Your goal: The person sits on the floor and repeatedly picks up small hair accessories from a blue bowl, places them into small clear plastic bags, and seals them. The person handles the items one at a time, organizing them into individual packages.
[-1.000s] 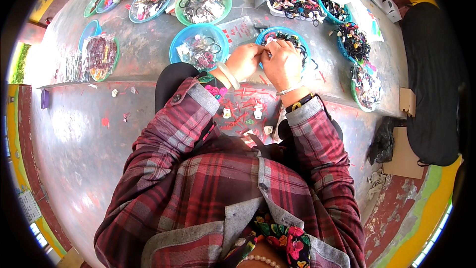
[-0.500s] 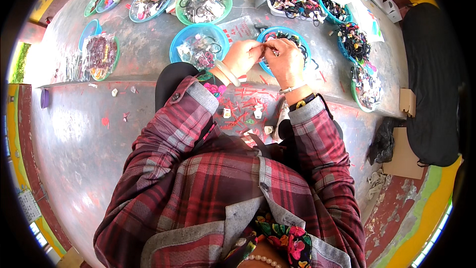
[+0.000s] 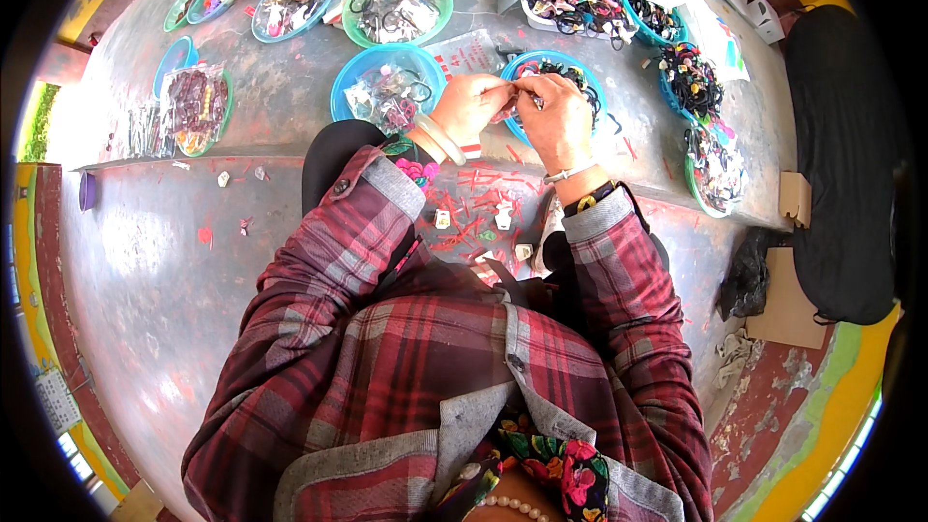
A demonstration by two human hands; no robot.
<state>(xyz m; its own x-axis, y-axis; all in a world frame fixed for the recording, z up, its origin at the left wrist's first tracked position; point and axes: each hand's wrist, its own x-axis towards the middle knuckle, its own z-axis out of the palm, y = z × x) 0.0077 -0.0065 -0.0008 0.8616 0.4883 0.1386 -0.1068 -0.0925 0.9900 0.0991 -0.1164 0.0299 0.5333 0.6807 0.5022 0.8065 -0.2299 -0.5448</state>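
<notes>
My left hand [image 3: 471, 108] and my right hand [image 3: 558, 121] meet fingertip to fingertip, both closed in a pinch. A small thing is between them, with a reddish bit showing under the left fingers; I cannot make out its kind. They are over the near edge of a blue basket [image 3: 600, 104] that holds dark hair ties, partly hidden by my right hand. Left of my left hand stands another blue basket [image 3: 336, 87] with small clear plastic packets [image 3: 382, 101] and black loops in it.
Several more baskets stand further back, among them a green one [image 3: 450, 12] and a white tub [image 3: 527, 10] of hair ties. Black hair ties [image 3: 691, 82] fill one at the right. Red scraps [image 3: 474, 203] litter the lower floor before the ledge. A black covered bulk [image 3: 839, 164] stands far right.
My left hand has turned very slightly, and a little more of the reddish bit shows under its fingers. The rest looks the same.
</notes>
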